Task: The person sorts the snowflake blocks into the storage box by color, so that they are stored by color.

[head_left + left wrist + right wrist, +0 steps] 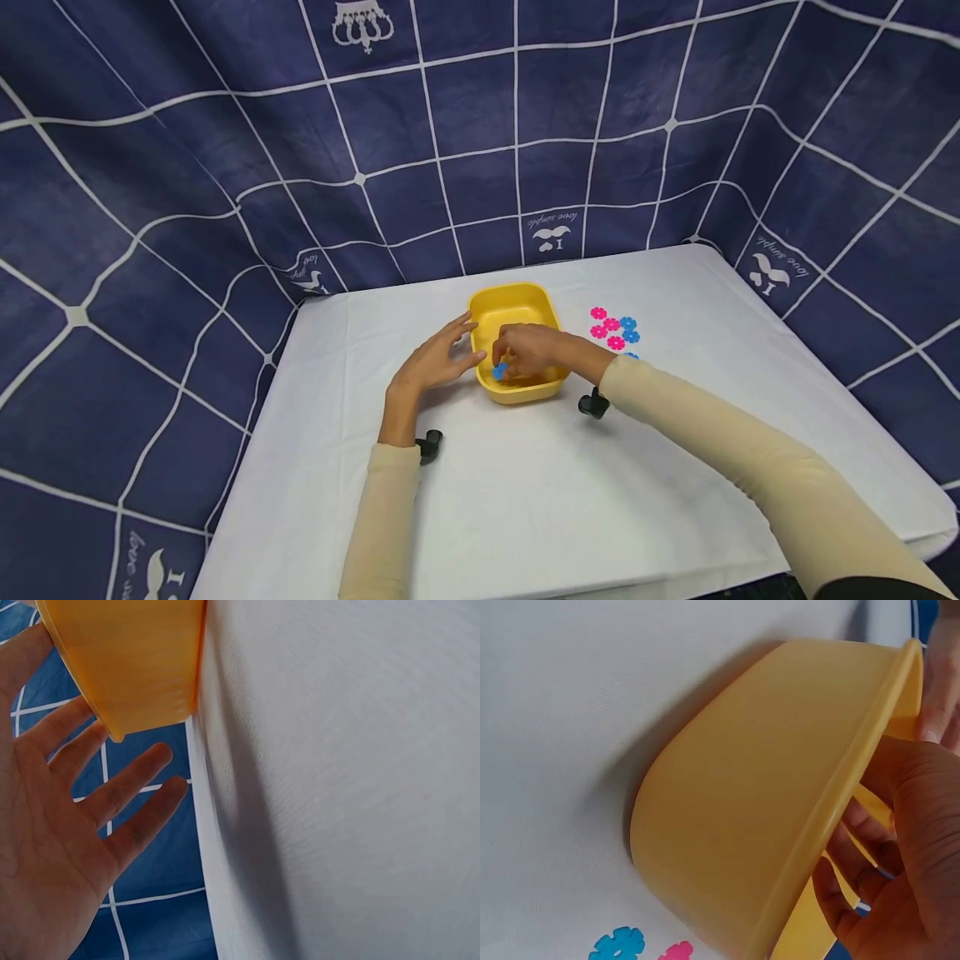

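A yellow plastic tub [514, 303] stands on the white table [570, 492]. My right hand [525, 352] reaches into the tub over its near right rim and pinches a small blue flower-shaped piece [499, 371] in its fingertips. In the right wrist view the tub wall [757, 817] fills the frame, with my fingers [900, 847] curled inside the rim. My left hand [442, 357] lies with fingers spread and straight against the tub's left side; in the left wrist view the open palm [52, 840] is next to the tub [135, 660].
Several pink and blue flower pieces [615, 329] lie on the table right of the tub; two show in the right wrist view [619, 945]. A dark blue checked cloth [480, 125] hangs behind and around the table. The table's front edge is near my elbows.
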`<state>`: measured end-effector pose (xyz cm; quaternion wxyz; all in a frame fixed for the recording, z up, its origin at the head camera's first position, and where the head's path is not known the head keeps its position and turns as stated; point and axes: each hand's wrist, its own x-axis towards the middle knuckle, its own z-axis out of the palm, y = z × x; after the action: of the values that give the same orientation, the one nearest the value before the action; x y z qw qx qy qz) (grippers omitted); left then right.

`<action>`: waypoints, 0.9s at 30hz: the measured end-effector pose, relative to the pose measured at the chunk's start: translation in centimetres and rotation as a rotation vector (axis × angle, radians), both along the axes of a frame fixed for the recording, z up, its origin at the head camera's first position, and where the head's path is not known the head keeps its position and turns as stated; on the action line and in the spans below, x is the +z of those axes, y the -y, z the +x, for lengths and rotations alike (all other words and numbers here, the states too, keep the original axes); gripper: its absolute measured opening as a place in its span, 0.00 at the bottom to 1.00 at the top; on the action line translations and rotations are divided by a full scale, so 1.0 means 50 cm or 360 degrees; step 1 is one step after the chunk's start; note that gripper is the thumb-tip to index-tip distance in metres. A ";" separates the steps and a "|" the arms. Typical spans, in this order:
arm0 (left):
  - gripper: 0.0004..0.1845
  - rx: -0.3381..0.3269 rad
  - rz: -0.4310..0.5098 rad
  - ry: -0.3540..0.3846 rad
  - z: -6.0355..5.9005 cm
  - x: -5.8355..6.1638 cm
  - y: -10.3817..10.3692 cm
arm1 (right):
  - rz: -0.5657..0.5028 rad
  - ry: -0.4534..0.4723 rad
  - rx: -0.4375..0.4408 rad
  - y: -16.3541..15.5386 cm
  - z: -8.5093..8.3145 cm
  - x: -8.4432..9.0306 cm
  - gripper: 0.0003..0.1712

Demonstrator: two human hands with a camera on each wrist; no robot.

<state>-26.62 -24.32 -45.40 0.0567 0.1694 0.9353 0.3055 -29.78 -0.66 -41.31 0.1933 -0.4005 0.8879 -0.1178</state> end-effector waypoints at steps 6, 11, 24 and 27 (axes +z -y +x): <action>0.41 -0.0009 0.0004 -0.0029 0.009 0.002 0.032 | 0.0056 -0.0030 0.0106 0.040 -0.004 -0.005 0.15; 0.41 0.0015 0.0012 -0.0024 0.017 0.004 0.050 | 0.0067 -0.0058 0.0121 0.062 -0.004 -0.015 0.15; 0.41 -0.0077 -0.0026 -0.0023 0.004 0.007 0.008 | 0.0082 -0.0055 -0.0017 0.007 0.009 -0.033 0.18; 0.40 -0.0047 -0.0040 -0.0026 0.005 0.009 0.013 | 0.0042 -0.0063 0.0021 0.012 0.009 -0.031 0.18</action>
<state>-26.37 -24.96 -44.97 0.0556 0.1849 0.9369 0.2916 -29.31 -1.24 -42.87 0.1818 -0.4061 0.8903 -0.0969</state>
